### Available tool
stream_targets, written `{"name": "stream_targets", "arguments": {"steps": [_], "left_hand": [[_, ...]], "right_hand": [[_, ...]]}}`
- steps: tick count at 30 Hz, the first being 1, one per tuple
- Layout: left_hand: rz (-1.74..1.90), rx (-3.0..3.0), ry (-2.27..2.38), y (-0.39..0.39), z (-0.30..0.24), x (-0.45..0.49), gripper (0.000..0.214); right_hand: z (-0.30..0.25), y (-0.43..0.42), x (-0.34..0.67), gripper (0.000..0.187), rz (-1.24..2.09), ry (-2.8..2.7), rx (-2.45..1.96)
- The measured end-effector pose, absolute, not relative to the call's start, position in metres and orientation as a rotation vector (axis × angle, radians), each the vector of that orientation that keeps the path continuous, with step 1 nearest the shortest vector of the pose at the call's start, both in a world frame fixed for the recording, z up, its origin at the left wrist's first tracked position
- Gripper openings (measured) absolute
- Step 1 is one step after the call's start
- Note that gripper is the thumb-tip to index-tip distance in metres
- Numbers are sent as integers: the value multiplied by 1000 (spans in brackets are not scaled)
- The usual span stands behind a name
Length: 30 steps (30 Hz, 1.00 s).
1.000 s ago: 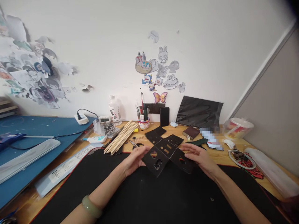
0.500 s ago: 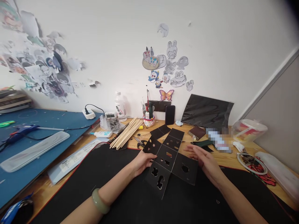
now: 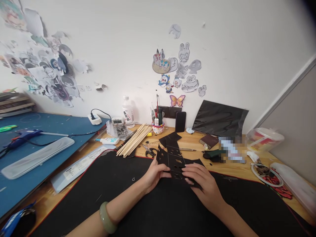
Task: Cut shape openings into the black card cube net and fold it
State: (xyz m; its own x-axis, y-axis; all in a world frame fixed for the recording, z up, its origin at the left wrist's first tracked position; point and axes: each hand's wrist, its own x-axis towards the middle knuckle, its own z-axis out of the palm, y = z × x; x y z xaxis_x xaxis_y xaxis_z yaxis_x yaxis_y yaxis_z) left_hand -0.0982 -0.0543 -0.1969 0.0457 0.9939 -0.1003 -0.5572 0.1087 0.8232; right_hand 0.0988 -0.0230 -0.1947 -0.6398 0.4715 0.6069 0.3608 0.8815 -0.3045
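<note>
A sheet of black card (image 3: 174, 153) with scored lines and small cut-out shapes is raised over the dark mat (image 3: 118, 184). On its left side my left hand (image 3: 153, 173) pinches it, thumb in front; a pale green bangle (image 3: 107, 218) circles that wrist. My right hand (image 3: 207, 184) bends over the right part of the card, its fingers across the front and the thumb below, gripping it. The card's lower panel is tilted and partly lost against the black mat. Scissors (image 3: 150, 151) lie just beyond my left hand.
Wooden sticks (image 3: 134, 141) lie in a bundle at the back left, near a glue bottle (image 3: 108, 141) and a water bottle (image 3: 127, 112). A pen cup (image 3: 158, 127) and phone (image 3: 180, 121) stand by the wall. At far right is a round-rimmed container (image 3: 266, 174).
My right hand has moved left and closed on the card's right part. The card's side and lower panels have folded out of the flat cross shape.
</note>
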Motion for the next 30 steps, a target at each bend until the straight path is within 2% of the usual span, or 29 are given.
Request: {"name": "stream_targets", "arguments": {"steps": [2, 5, 7, 10, 14, 20, 30], "left_hand": [[1326, 797, 786, -55, -192, -103, 65], [1324, 1028, 807, -49, -185, -110, 73], [1342, 1136, 835, -43, -179, -113, 69], [1418, 1213, 861, -32, -163, -111, 52], [1537, 1300, 859, -21, -133, -104, 33], [1612, 1361, 808, -18, -102, -98, 34], [1627, 1404, 786, -21, -98, -98, 34]], "right_hand": [[-190, -24, 99, 15, 456, -2167, -783], [-181, -23, 100, 20, 779, -1868, -1076], [-171, -21, 100, 22, 973, -1683, -1135], [-151, -15, 98, 29, 1153, -1480, -1110], [-122, -6, 94, 34, 1223, -1469, -1088], [-96, 2, 87, 39, 1244, -1541, -882], [-86, 5, 90, 54, 1187, -1455, -812]]}}
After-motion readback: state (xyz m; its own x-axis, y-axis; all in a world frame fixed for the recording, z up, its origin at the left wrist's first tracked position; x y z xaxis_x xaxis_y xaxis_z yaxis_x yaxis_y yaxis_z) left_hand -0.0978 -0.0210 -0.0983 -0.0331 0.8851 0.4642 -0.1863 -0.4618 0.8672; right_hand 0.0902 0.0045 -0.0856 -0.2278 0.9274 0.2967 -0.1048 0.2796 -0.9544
